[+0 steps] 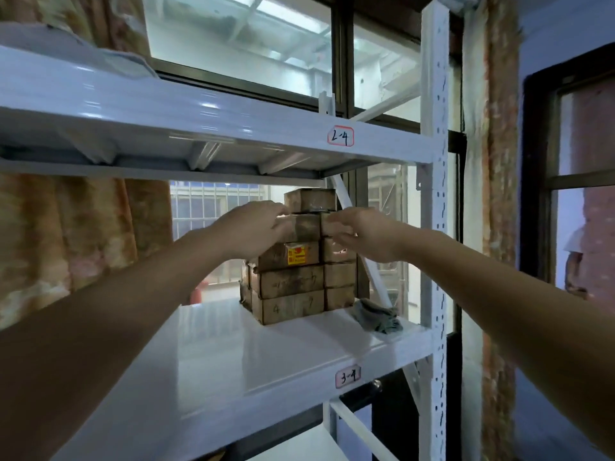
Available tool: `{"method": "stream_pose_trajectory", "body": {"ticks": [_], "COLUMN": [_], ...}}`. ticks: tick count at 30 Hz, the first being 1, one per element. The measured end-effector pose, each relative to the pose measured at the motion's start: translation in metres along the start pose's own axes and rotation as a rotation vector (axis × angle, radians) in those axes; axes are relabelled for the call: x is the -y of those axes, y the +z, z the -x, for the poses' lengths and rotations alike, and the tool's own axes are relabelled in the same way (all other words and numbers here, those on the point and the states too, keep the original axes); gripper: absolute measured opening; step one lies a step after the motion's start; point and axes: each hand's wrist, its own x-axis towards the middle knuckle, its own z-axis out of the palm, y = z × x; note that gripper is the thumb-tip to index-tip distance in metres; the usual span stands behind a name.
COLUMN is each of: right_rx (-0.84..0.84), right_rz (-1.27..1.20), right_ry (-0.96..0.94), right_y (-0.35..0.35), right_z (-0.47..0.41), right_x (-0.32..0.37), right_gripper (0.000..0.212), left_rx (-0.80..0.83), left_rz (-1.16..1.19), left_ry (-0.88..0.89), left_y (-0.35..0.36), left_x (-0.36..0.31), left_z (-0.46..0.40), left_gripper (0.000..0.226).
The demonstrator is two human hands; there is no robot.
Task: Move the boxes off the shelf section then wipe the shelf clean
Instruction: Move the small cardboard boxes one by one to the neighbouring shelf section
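- Head view: I am looking at a white metal shelf (253, 354) tagged "3-4", with a second shelf (199, 108) tagged "2-4" above it.
- I see the stack of boxes (293, 277) standing toward the back right of the lower shelf: brown, worn cardboard, several layers high, arranged in two columns side by side.
- One single top box (310, 199) sits alone on the stack, close under the upper shelf.
- One front box carries a yellow and red sticker (298, 254); handwritten numbers show on the boxes below it.
- My left hand (256, 227) reaches in from the left, its fingers bent over the left end of the box in the second layer, just under the top box. I cannot tell whether it grips or only touches.
- My right hand (362, 232) reaches in from the right, fingers extended and slightly bent at the right end of the same layer. The picture is blurred there, so I cannot tell whether it has hold of a box.
- A grey cloth (376, 316) lies crumpled on the lower shelf, just right of the stack, near the perforated upright post (432, 227).
- Behind the shelving I see a window (246, 38) and patterned curtains (66, 237) at the left.
- At the far right edge a person (574, 261) stands partly in view beyond a dark-framed door.
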Motion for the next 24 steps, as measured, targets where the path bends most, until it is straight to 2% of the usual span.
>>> {"method": "stream_pose_trajectory", "body": {"ticks": [4,8,12,17,20,22,24], "right_rx": [-0.112,-0.225,-0.123,0.006,0.025,0.002,-0.032], "right_rz": [-0.080,-0.193,-0.202,-0.284,-0.281,-0.261,-0.243], "right_ry": [0.041,0.186,0.241,0.180,0.137,0.104,0.078], "right_y": [0.013,0.024,0.032,0.035,0.042,0.045,0.046], "right_z": [-0.044,-0.085,-0.123,-0.154,-0.168,-0.173,-0.174], "right_x": [-0.037,-0.074,-0.102,-0.118,-0.121,-0.122,-0.122], "right_gripper": [0.033,0.049,0.068,0.090,0.072,0.056,0.049], "left_rx": [-0.023,-0.033,0.069,0.175,0.186,0.153,0.118], "left_rz": [-0.013,0.004,-0.001,0.061,0.066,0.087,0.098], "left_ry": [-0.049,-0.110,-0.164,-0.185,-0.157,-0.150,-0.153], "left_y": [0.009,0.013,0.019,0.031,0.040,0.043,0.045], "left_x": [0.024,0.038,0.048,0.055,0.052,0.046,0.042], "left_z": [-0.048,-0.091,-0.124,-0.150,-0.162,-0.166,-0.166], "left_gripper": [0.048,0.047,0.054,0.071,0.057,0.059,0.056]}}
